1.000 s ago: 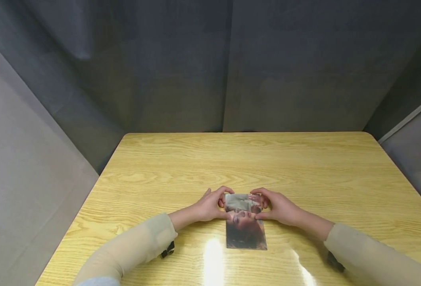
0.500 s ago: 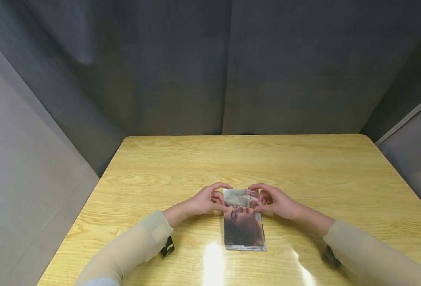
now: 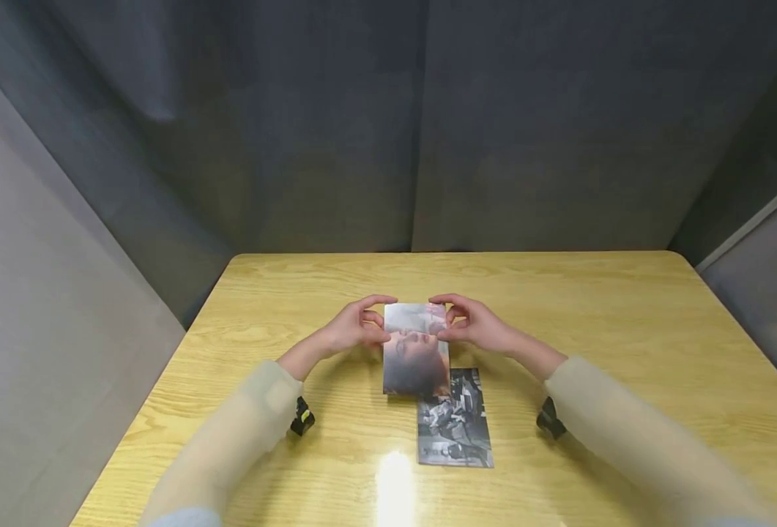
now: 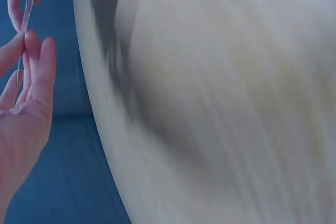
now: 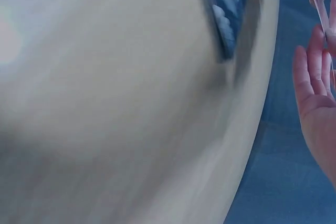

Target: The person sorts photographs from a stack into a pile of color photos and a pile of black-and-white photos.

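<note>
I see the left hand [image 3: 351, 331] and the right hand [image 3: 470, 326] each pinching, with curled fingers [image 3: 376, 300], a top corner of a glossy colour portrait photograph [image 3: 414, 350] lifted above the yellow wood-grain worktop [image 3: 625, 351]. Beneath its lower edge, a black-and-white rectangular photograph [image 3: 455, 421] lies flat on the worktop.

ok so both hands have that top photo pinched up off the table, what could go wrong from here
The left hand and right hand pinch the colour photo only at its far corners, so it could flex, crease or slip. Its near edge hangs above the black-and-white photo on the table, and may brush and shift it. Fingertips on the glossy print may leave marks.
</note>
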{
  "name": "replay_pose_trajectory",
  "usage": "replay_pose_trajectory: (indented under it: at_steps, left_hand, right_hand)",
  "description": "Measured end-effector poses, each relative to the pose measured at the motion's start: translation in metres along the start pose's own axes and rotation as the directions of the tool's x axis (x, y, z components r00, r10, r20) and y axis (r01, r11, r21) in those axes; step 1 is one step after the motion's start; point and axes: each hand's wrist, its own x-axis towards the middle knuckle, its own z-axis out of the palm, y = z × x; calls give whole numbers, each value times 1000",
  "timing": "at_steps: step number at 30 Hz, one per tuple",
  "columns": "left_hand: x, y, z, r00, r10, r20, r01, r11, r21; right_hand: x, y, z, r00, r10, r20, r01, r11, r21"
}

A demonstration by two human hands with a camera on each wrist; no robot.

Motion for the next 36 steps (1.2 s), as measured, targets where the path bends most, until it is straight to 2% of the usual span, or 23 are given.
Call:
replay_pose_trajectory:
  at_steps: [5,10,16,19,23,31,36]
  left_hand:
    - [8,2,-20,998,-29,-58,29,1000,5]
    - [19,-2,-38,995,-63,-81,66,997,41]
    - [29,-10,-52,980,-142,-137,154,985,78]
    - [31,-13,-52,975,-160,-153,173,982,80]
    - [35,-20,-47,976,-145,-162,158,985,72]
    - [39,-34,-41,965,-114,-236,155,974,164]
    - [41,-40,-38,960,-79,-269,143,963,229]
  right_hand:
    - [29,2,-2,999,42,-19,-43,998,-47]
    - [52,6,2,988,140,-68,-147,983,-109]
    - [70,14,10,962,251,-108,-258,964,-57]
    - [74,19,12,944,309,-117,-316,948,-46]
    - [77,22,13,928,358,-109,-366,928,-67]
    - [78,31,19,944,307,-123,-323,936,-143]
    - [75,34,22,934,323,-151,-347,921,-176]
